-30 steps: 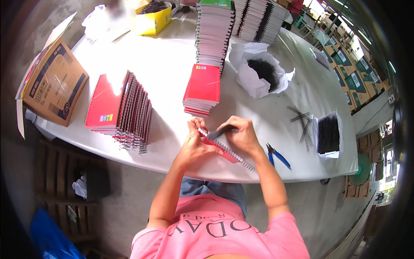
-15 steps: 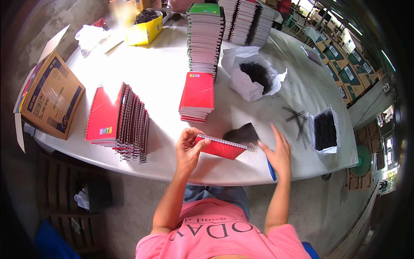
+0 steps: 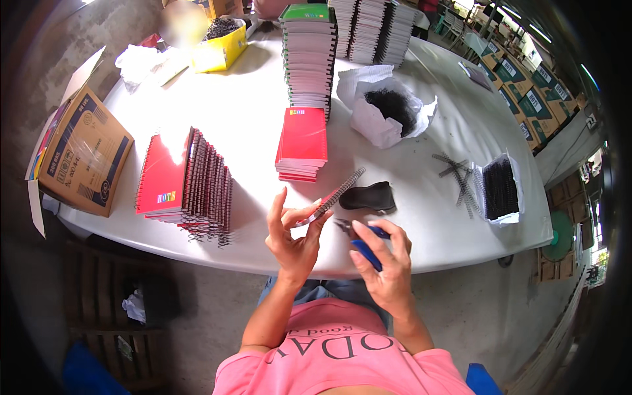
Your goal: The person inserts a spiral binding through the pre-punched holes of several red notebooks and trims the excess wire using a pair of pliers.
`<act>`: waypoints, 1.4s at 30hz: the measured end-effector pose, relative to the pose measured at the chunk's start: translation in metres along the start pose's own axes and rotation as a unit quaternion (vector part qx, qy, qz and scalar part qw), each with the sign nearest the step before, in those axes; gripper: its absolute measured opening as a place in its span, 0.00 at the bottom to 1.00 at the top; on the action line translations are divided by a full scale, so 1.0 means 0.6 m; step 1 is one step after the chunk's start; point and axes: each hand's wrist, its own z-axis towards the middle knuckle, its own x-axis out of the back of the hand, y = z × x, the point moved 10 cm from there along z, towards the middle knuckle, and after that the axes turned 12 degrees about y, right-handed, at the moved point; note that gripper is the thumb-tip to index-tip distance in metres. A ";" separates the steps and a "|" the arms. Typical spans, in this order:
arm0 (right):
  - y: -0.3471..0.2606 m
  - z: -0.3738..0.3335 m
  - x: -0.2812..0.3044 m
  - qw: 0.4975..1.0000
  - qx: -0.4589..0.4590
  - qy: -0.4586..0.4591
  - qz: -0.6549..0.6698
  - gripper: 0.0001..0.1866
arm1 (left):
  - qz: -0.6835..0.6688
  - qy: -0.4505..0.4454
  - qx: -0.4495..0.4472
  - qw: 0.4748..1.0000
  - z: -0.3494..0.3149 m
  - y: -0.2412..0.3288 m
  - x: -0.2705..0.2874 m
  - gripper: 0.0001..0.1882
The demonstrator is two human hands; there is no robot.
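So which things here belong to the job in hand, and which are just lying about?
Seemingly part of the job:
coil-edged notebook, in the left hand
blue-handled cutters, in the right hand
left red notebook stack
loose wire coils

Probably just lying about:
cardboard box
white bag, upper left
stacked cartons

Dressed in a pink T-shirt [image 3: 342, 368] and blue jeans [image 3: 322, 290].
Cut with short sleeves [image 3: 238, 370] in matching pink, printed across the front with dark lettering [image 3: 327, 349] in larger and smaller lines; bare at left hand [image 3: 294, 243] and right hand [image 3: 387, 263].
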 end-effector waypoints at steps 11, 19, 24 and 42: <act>0.039 -0.055 -0.100 0.840 -0.331 -0.245 0.354 0.21 | 0.020 0.006 -0.106 0.994 -0.009 0.025 0.007 0.41; 0.062 -0.027 -0.043 0.988 -0.052 -0.115 0.088 0.22 | -0.061 0.101 0.020 0.993 0.015 -0.010 0.042 0.36; 0.264 -0.103 0.041 0.914 -0.202 -0.110 -0.334 0.24 | -0.105 0.123 0.078 0.984 0.045 -0.014 0.077 0.18; -0.199 0.352 -0.282 0.621 -0.210 -0.137 0.743 0.19 | 0.126 0.245 -0.037 0.960 0.208 0.101 0.325 0.25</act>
